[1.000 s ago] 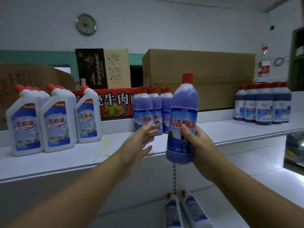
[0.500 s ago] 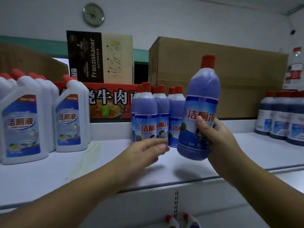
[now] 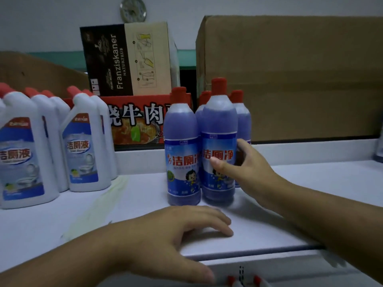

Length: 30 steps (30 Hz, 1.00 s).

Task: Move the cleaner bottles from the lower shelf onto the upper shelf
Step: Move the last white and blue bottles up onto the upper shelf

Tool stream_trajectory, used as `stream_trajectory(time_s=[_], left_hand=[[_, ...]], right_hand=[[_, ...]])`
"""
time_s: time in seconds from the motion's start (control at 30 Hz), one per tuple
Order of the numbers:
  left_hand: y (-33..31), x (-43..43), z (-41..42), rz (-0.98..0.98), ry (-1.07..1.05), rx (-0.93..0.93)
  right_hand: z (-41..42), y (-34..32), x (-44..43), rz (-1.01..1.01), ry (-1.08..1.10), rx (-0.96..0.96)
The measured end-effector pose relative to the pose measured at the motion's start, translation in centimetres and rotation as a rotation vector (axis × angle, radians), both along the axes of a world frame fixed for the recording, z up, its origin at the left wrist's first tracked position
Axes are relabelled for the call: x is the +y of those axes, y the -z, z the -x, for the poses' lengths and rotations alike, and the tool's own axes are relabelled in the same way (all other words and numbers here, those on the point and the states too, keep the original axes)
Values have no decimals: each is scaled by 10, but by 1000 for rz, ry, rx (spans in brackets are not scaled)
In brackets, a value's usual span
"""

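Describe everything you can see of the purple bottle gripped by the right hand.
The bottle is tall, round and looks like translucent plastic filled with purple liquid. It has a red cap and a blue-and-white label with red Chinese characters and a cartoon child. It stands upright, its base seemingly on the upper shelf, close against a twin bottle on its left. The right hand grips it, thumb across the label and fingers round the right side.

At least five purple bottles [image 3: 182, 154], five white bottles [image 3: 85, 146], four boxes [image 3: 290, 79], one clock [image 3: 132, 9].
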State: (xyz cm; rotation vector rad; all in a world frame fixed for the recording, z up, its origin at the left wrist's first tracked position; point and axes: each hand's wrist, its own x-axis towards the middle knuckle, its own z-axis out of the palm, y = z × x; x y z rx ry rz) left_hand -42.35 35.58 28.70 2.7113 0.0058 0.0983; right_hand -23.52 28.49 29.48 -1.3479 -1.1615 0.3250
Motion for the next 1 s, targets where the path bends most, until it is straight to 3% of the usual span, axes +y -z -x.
stream_trajectory(time_s=[0.3, 0.77, 0.83, 0.9, 1.0], left_hand=[[12, 8, -5, 117, -11, -151], [7, 6, 2, -14, -19, -105], [5, 5, 9, -77, -9, -149], [11, 0, 12, -302, 33, -346], [43, -17, 25, -494, 93, -597]], right_hand=[[-8, 7, 5, 44, -22, -174], [-2, 0, -10, 191, 112, -382], [-2, -4, -21, 85, 317, -475], [0, 2, -41, -118, 480, -570], [6, 31, -91, -468, 468, -737]])
